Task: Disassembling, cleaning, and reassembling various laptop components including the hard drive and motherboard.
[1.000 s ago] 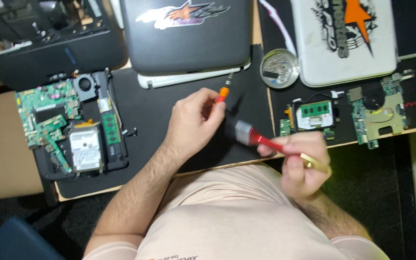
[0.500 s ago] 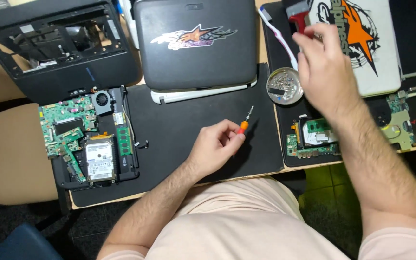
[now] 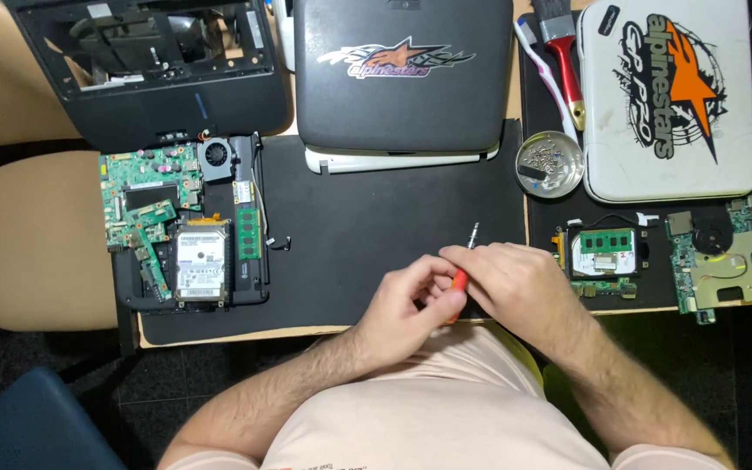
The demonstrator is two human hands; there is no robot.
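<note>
Both hands meet over the near edge of the black mat that covers the table. The left hand and the right hand together hold a small orange-handled screwdriver: the fingers of both hands are curled close around its handle, and only a patch of orange shows between them. Its thin metal shaft sticks out above the right hand's knuckles, tilted up and away from the person.

Just right of the right hand lies a small green circuit board with a memory module, and further right a second green board with a metal bracket. Above them sits a round metal dish of screws, with a red-handled brush beside a white hard case with an orange star design. A closed dark laptop with a star sticker lies beyond the hands. Well to the left are a stripped laptop base with a green mainboard and a silver hard drive, and an empty black laptop shell.
</note>
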